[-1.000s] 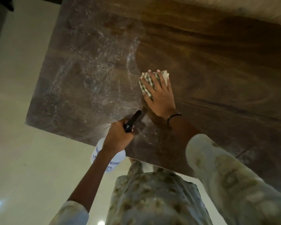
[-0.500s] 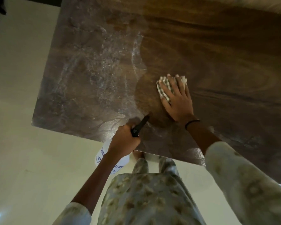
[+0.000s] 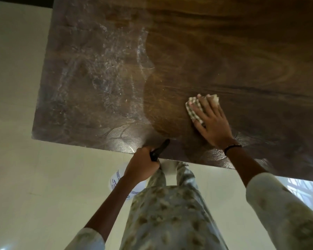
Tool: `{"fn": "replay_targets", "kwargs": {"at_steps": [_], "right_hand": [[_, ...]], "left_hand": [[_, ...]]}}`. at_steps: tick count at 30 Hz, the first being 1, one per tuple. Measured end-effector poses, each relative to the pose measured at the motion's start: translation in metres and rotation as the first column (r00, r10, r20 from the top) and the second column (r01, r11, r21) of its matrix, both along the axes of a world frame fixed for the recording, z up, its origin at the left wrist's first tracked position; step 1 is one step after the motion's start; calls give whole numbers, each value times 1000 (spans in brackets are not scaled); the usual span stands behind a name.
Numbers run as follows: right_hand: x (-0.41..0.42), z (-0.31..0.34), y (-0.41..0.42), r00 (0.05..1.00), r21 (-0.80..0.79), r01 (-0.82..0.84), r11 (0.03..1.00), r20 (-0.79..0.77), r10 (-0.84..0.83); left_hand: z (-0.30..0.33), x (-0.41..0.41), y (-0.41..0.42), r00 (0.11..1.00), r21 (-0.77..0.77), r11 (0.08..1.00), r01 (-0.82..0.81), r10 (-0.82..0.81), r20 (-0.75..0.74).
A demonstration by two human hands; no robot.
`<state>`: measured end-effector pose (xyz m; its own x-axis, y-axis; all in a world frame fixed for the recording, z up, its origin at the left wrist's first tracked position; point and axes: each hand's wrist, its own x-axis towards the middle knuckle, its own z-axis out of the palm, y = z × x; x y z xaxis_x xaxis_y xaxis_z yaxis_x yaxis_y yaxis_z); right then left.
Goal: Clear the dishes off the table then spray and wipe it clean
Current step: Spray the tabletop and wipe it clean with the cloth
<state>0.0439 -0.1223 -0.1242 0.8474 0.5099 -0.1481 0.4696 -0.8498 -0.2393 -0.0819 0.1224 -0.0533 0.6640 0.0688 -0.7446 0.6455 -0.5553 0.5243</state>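
Observation:
The dark wooden table [image 3: 224,51] fills the upper part of the view. Its left half is streaked with whitish spray film, its right half looks wiped. My right hand [image 3: 211,123] lies flat with straight fingers on a checked cloth [image 3: 192,109], pressing it onto the tabletop near the front edge. My left hand [image 3: 143,165] grips the black head of a white spray bottle [image 3: 119,181] just below the table's front edge; the nozzle points over the table and the bottle body hangs below my hand.
Pale glossy floor [image 3: 25,177] surrounds the table on the left and front. My patterned trousers [image 3: 170,204] stand against the front edge. No dishes show on the visible tabletop.
My right hand slid the cloth to the right and towards the front edge, leaving a wiped arc. My left hand kept its grip on the bottle by the front edge.

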Motion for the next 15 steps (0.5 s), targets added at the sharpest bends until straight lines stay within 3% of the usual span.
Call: {"fn": "replay_targets", "kwargs": {"at_steps": [4,15], "right_hand": [[-2,0,-3,998,0,51,999,-22,-51],[-12,1,9,989,12,134,991,-62,-133]], "left_hand": [[-4,-7,-14,998,5,998,59,-59,-14],[3,-21,-5,999,92,995,39,-36,-27]]}}
